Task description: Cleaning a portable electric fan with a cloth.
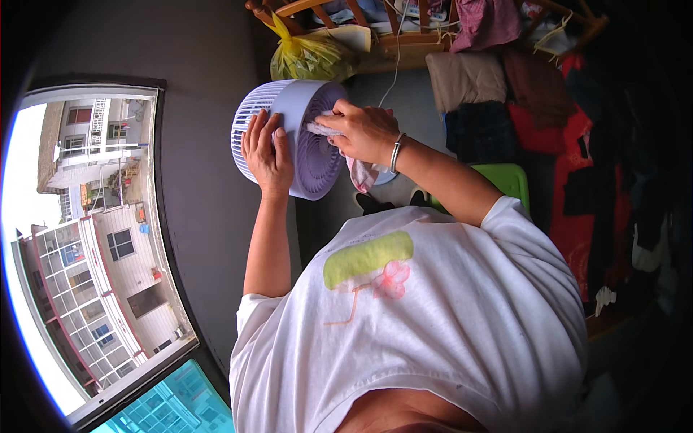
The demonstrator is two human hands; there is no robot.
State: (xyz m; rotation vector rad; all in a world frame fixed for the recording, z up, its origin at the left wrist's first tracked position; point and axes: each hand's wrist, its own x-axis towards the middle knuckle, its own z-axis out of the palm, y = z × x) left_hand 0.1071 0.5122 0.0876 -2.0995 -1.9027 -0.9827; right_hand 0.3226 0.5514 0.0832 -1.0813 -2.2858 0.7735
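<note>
A pale lavender electric fan (294, 108) is in front of me, its round grille facing right. My left hand (268, 153) lies along the outside of the fan's housing, fingers stretched out and a little apart. My right hand (367, 134) is closed on a white and pink cloth (361, 173) and presses part of it against the grille, near the middle. The cloth's loose end hangs below that hand. A bracelet circles my right wrist. The fan's base is mostly hidden by the fan head and my hands.
A window (123, 238) is in the dark wall at left. Behind the fan lie a yellow plastic bag (310, 58) and a wooden-railed frame (296, 7), with a white cord (397, 65) hanging down. Folded clothes (469, 79) lie at right, near a green stool (503, 180).
</note>
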